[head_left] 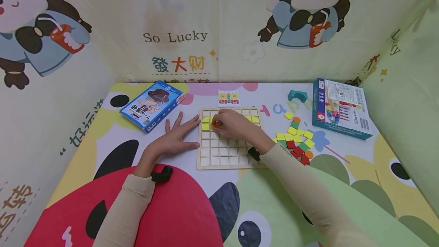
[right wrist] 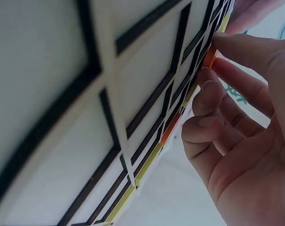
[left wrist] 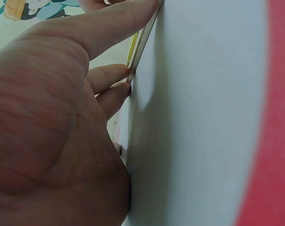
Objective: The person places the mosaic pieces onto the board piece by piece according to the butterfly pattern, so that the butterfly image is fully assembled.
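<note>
My right hand (head_left: 234, 124) pinches an orange round piece (right wrist: 209, 56) between thumb and fingers, low over the upper left squares of a wooden grid board (head_left: 223, 162). Spread out flat on the table, my left hand (head_left: 175, 137) touches the board's left edge with its thumb and fingertips. Yellow square tiles (head_left: 205, 127) sit in the board's upper left, and more yellow tiles (head_left: 255, 119) lie at its upper right. A red-orange piece (right wrist: 170, 128) also sits in the grid in the right wrist view. My right hand hides part of the upper rows.
Behind the board lies a butterfly pattern card (head_left: 228, 97). Loose yellow, green, red and orange pieces (head_left: 289, 137) are scattered to the right. A blue box (head_left: 152, 106) lies at left, another box (head_left: 343, 108) at right, near a teal arch block (head_left: 297, 95).
</note>
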`<action>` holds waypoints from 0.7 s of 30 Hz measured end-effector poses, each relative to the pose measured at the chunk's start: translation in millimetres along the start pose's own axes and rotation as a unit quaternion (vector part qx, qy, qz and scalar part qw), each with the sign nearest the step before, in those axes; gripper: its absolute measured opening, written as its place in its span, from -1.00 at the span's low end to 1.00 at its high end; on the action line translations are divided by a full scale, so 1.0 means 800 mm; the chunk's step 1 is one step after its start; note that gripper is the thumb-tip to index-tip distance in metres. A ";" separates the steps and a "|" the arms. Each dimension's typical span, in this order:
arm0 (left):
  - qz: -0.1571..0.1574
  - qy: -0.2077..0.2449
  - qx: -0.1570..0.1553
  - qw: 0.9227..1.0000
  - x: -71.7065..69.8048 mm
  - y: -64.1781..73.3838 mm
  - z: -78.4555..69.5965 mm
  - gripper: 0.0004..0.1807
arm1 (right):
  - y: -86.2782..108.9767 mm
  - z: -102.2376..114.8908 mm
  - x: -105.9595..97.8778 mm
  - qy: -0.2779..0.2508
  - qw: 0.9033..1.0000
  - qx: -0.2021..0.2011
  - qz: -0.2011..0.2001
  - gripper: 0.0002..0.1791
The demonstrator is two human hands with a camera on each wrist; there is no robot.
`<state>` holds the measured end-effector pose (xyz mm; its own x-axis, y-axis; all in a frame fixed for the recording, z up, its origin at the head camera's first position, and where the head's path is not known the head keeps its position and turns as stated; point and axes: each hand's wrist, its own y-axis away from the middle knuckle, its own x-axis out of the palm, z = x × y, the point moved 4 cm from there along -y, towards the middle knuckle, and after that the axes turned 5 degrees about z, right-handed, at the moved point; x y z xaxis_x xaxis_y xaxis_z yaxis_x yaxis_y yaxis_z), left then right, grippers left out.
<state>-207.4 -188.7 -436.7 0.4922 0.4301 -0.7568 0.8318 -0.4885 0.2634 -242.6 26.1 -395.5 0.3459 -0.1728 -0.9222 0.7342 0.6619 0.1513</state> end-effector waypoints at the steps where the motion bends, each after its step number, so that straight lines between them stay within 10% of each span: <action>1: 0.000 0.000 0.000 1.000 0.000 0.000 0.000 0.03 | 0.000 0.001 0.000 0.000 1.000 0.000 0.001 -0.69; 21: -0.001 0.001 -0.001 1.000 0.000 0.000 0.000 0.03 | 0.032 -0.028 -0.018 -0.035 0.998 0.044 -0.011 -0.66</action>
<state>-207.1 -188.6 -436.6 0.4915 0.4330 -0.7556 0.8331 -0.4866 0.2630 -241.9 62.2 -386.6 0.3665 -0.2386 -0.8993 0.7895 0.5912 0.1649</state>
